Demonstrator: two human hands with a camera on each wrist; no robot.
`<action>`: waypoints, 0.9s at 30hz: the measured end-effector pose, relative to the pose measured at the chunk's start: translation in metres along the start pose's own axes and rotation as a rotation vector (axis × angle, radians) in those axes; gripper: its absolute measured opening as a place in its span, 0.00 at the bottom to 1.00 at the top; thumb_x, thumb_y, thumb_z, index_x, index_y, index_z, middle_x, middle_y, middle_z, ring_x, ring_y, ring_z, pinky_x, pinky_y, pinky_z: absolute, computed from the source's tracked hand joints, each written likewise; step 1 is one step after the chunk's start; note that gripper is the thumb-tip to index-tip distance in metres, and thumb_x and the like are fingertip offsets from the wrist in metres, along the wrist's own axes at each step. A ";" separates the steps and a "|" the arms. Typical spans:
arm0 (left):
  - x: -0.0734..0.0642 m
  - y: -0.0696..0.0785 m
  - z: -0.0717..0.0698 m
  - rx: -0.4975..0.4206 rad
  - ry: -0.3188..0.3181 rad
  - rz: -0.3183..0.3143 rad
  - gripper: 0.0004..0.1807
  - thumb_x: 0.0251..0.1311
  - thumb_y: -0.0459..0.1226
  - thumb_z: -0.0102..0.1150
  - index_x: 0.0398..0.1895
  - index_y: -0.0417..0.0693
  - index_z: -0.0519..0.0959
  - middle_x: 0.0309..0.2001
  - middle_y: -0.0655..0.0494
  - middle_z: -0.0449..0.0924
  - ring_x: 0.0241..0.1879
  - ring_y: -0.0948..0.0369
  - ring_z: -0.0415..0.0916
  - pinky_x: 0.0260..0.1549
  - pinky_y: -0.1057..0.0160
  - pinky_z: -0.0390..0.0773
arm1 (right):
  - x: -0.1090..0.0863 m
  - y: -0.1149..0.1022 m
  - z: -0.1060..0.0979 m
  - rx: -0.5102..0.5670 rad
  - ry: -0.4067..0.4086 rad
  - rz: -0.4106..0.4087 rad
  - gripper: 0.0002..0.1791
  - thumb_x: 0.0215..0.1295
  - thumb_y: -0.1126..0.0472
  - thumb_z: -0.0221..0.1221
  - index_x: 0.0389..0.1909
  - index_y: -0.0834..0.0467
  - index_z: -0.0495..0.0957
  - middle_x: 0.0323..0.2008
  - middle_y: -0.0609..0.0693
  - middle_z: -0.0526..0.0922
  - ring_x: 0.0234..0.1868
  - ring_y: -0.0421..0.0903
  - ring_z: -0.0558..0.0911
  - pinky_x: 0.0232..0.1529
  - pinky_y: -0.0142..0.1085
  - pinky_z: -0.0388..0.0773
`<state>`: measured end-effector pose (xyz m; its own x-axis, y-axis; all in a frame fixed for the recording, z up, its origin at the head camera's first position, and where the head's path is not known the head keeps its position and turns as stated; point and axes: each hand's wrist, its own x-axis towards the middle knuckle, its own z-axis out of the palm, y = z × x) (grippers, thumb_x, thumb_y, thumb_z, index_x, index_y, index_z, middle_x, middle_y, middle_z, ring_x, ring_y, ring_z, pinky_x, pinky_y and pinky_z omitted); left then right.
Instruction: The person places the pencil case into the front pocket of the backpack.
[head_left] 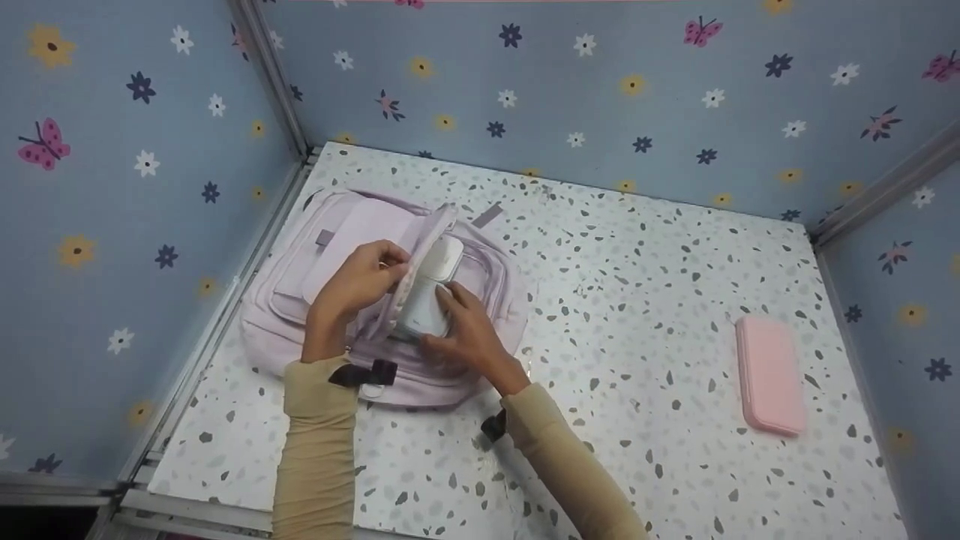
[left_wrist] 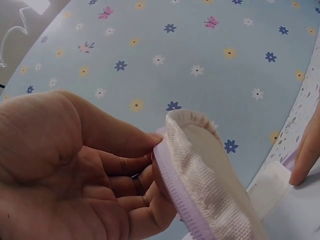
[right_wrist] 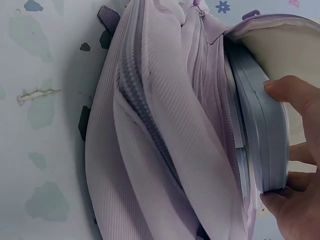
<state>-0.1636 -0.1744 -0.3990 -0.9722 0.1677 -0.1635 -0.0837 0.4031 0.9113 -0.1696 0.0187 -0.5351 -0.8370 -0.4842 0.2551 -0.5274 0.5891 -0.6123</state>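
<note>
A lilac backpack (head_left: 281, 337) lies on the speckled table with one zipped compartment open. My left hand (head_left: 364, 274) pinches the edge of its pocket flap (left_wrist: 182, 187) between thumb and fingers, holding it away from the bag; the flap's lining is cream. A light blue-grey flat case (right_wrist: 267, 135) with rounded corners sits partly inside the open compartment. My right hand (head_left: 469, 334) grips that case by its edges, thumb on one side and fingers on the other. Beyond it, a whitish rounded piece (head_left: 442, 259) shows in the opening.
A pink zipped case (head_left: 770, 375) lies toward the right side of the table (head_left: 622, 352). Blue flower-patterned walls (head_left: 540, 90) close in the back and both sides. A grey strap tab (head_left: 487, 215) sticks out behind the backpack.
</note>
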 end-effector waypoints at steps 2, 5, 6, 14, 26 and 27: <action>0.000 -0.001 0.000 0.001 0.003 -0.002 0.13 0.67 0.30 0.46 0.49 0.28 0.72 0.43 0.43 0.72 0.36 0.59 0.69 0.36 0.66 0.72 | 0.002 0.000 0.001 -0.002 -0.006 -0.008 0.47 0.47 0.49 0.69 0.68 0.63 0.64 0.66 0.59 0.66 0.66 0.54 0.67 0.68 0.42 0.60; 0.001 -0.003 0.000 0.000 0.009 -0.014 0.13 0.67 0.30 0.46 0.49 0.28 0.72 0.42 0.44 0.72 0.35 0.60 0.69 0.36 0.66 0.72 | 0.003 0.001 0.002 -0.005 -0.013 -0.022 0.47 0.48 0.49 0.69 0.68 0.64 0.63 0.66 0.59 0.65 0.66 0.54 0.66 0.68 0.42 0.60; 0.001 -0.003 -0.001 0.000 0.009 -0.017 0.13 0.67 0.30 0.46 0.49 0.28 0.72 0.42 0.45 0.72 0.35 0.60 0.69 0.36 0.66 0.72 | 0.003 0.001 0.002 -0.006 -0.014 -0.025 0.48 0.48 0.48 0.70 0.68 0.64 0.63 0.66 0.59 0.65 0.66 0.54 0.66 0.68 0.42 0.60; 0.001 -0.003 -0.001 -0.036 0.001 -0.039 0.13 0.69 0.31 0.44 0.50 0.30 0.71 0.42 0.46 0.71 0.37 0.59 0.71 0.38 0.64 0.74 | -0.005 -0.001 -0.002 -0.002 -0.042 0.033 0.51 0.51 0.44 0.68 0.70 0.64 0.58 0.69 0.62 0.60 0.69 0.56 0.62 0.69 0.45 0.60; 0.001 -0.003 -0.001 -0.022 0.007 -0.035 0.13 0.68 0.31 0.45 0.50 0.30 0.71 0.40 0.46 0.71 0.35 0.60 0.70 0.37 0.65 0.73 | -0.036 -0.018 -0.018 0.124 -0.083 0.167 0.40 0.62 0.58 0.61 0.69 0.71 0.55 0.62 0.67 0.70 0.61 0.57 0.73 0.62 0.45 0.68; 0.001 -0.003 -0.001 -0.018 0.007 -0.032 0.13 0.68 0.31 0.45 0.50 0.30 0.71 0.40 0.46 0.71 0.35 0.60 0.70 0.36 0.65 0.72 | -0.039 -0.020 -0.019 0.134 -0.095 0.168 0.39 0.62 0.58 0.61 0.69 0.70 0.57 0.59 0.65 0.74 0.57 0.56 0.77 0.59 0.44 0.72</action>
<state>-0.1645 -0.1764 -0.4014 -0.9705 0.1488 -0.1898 -0.1184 0.3915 0.9125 -0.1292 0.0379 -0.5185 -0.8903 -0.4494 0.0734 -0.3527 0.5786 -0.7354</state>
